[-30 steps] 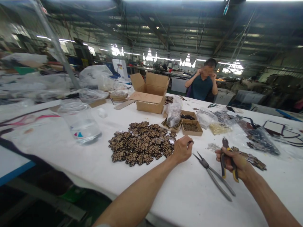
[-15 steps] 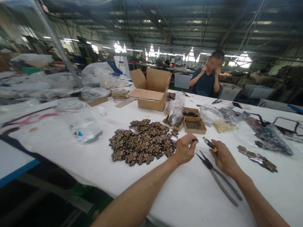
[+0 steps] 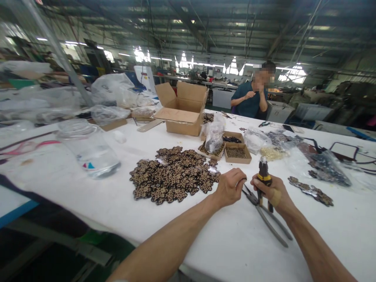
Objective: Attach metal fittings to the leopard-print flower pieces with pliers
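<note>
Head view: L hand (image 3: 230,188) is out over the desk (image 3: 229,246), just R of a big pile of leopard-print patches (image 3: 173,176); its fingers are pressed together, pinching a small dark bit (image 3: 245,179), mostly hidden, so can't tell its shape. R hand (image 3: 276,194), close by but apart from L, has fingers wrapped round the short pliers (image 3: 264,178), blk w/ yellow, nose pointing up; can't tell if their jaws meet. Long-nose pliers (image 3: 272,225) lie on the desk btwn the forearms, tips near L hand, handles running to lower R, partly overlapped by the short pliers. Beyond the hands, approx. centre: small box (image 3: 237,153) of tiny metal bits, another box (image 3: 238,136) w/ blk bits behind it, plus a clear bag (image 3: 214,137) sitting on a third tray of bits to the L. Big cardboard box (image 3: 185,128), flaps open, stands behind the pile. Clear jar (image 3: 91,156) w/ liquid at far L. On R side: short row of patches (image 3: 311,192), yellowish packet (image 3: 273,153), dark bagged stuff (image 3: 331,172). Co-worker (image 3: 249,98) in a dark teal top is across the desk, hands raised.
</note>
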Available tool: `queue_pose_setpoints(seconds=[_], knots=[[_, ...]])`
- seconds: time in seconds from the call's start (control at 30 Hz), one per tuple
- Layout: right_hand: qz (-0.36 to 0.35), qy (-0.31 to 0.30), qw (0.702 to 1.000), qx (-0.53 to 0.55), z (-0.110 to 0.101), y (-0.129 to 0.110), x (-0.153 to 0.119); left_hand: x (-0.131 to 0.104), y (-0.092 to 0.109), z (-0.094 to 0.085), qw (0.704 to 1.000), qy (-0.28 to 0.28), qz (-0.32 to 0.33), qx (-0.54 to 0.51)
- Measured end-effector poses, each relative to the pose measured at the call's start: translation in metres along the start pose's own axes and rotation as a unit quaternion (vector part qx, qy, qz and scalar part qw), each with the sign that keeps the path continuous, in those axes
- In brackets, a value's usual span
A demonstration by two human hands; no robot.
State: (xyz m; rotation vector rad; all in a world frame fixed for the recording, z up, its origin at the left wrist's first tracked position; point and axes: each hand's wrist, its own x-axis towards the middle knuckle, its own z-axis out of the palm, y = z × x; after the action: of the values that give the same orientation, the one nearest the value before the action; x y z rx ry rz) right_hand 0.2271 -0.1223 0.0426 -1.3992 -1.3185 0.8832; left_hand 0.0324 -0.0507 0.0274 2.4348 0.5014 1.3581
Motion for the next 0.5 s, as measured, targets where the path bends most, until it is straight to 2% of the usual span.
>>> queue_pose_setpoints(seconds=[0.33, 0.5], knots=[[0.07, 0.031, 0.996, 0.049, 0.012, -0.002, -0.003, -0.006, 0.003, 0.006, 0.998, -0.027, 0.032, 0.048], [0.092, 0.086, 0.99, 0.063, 0.021, -0.013, -0.005, -0.007, 0.005, 0.011, 0.996, -0.024, 0.026, 0.084]])
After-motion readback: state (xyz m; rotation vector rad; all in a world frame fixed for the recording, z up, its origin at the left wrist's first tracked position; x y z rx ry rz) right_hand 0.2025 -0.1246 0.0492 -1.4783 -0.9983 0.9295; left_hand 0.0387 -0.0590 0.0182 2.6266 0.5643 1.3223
